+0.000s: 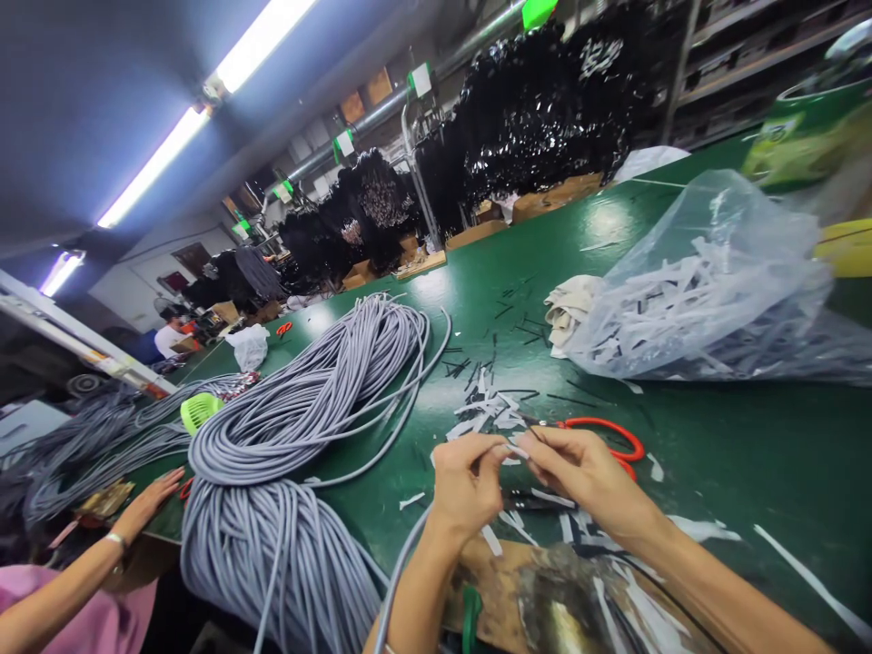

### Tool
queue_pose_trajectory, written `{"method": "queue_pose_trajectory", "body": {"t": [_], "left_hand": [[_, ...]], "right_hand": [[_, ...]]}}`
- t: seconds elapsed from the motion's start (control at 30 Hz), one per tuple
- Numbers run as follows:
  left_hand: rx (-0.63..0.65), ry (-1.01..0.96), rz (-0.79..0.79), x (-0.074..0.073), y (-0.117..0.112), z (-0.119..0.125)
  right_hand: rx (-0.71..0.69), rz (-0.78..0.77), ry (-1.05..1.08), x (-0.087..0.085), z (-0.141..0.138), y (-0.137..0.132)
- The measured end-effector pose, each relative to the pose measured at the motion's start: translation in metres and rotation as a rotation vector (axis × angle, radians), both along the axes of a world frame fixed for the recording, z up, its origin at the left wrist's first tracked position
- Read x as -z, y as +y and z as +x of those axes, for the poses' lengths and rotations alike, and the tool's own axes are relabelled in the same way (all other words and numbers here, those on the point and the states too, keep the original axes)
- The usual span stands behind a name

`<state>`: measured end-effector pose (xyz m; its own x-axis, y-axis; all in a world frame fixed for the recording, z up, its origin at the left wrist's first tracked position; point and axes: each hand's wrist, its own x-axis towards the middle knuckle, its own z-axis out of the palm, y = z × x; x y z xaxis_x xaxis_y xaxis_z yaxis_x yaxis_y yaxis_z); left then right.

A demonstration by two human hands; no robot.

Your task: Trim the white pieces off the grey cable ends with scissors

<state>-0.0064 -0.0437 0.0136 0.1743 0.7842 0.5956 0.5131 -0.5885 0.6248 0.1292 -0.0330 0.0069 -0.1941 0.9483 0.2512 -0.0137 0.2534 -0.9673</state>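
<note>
Both your left hand (471, 480) and right hand (580, 468) pinch a thin pale piece (516, 450) at five o'clock in view; red-handled scissors (638, 443) lie at its three o'clock, grey cable coils (300, 409) at nine.

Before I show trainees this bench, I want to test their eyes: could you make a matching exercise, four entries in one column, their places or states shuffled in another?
1. Left hand and right hand
2. Grey cable coils
3. Clear plastic bag
4. Nearest red-handled scissors

A. Containing many pale strips
B. Just beyond the right hand
C. Fingertips close together
D. Heaped left of both hands

Pairs: 1-C, 2-D, 3-A, 4-B
</note>
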Motion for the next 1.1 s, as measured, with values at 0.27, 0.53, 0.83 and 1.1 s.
{"method": "queue_pose_trajectory", "body": {"t": [0.27, 0.53, 0.83, 1.1], "left_hand": [[0.056, 0.084, -0.246, -0.003, 0.002, -0.006], [0.166, 0.338, 0.070, 0.006, 0.007, -0.011], [0.136, -0.206, -0.291, -0.004, 0.005, -0.011], [0.287, -0.235, -0.557, -0.003, 0.003, -0.009]], "right_hand": [[0.280, 0.505, -0.204, -0.001, 0.004, -0.003], [0.101, -0.072, -0.103, 0.002, 0.009, 0.009], [-0.120, -0.466, 0.332, -0.005, 0.004, 0.007], [0.098, 0.139, -0.002, -0.010, 0.009, 0.003]]}}
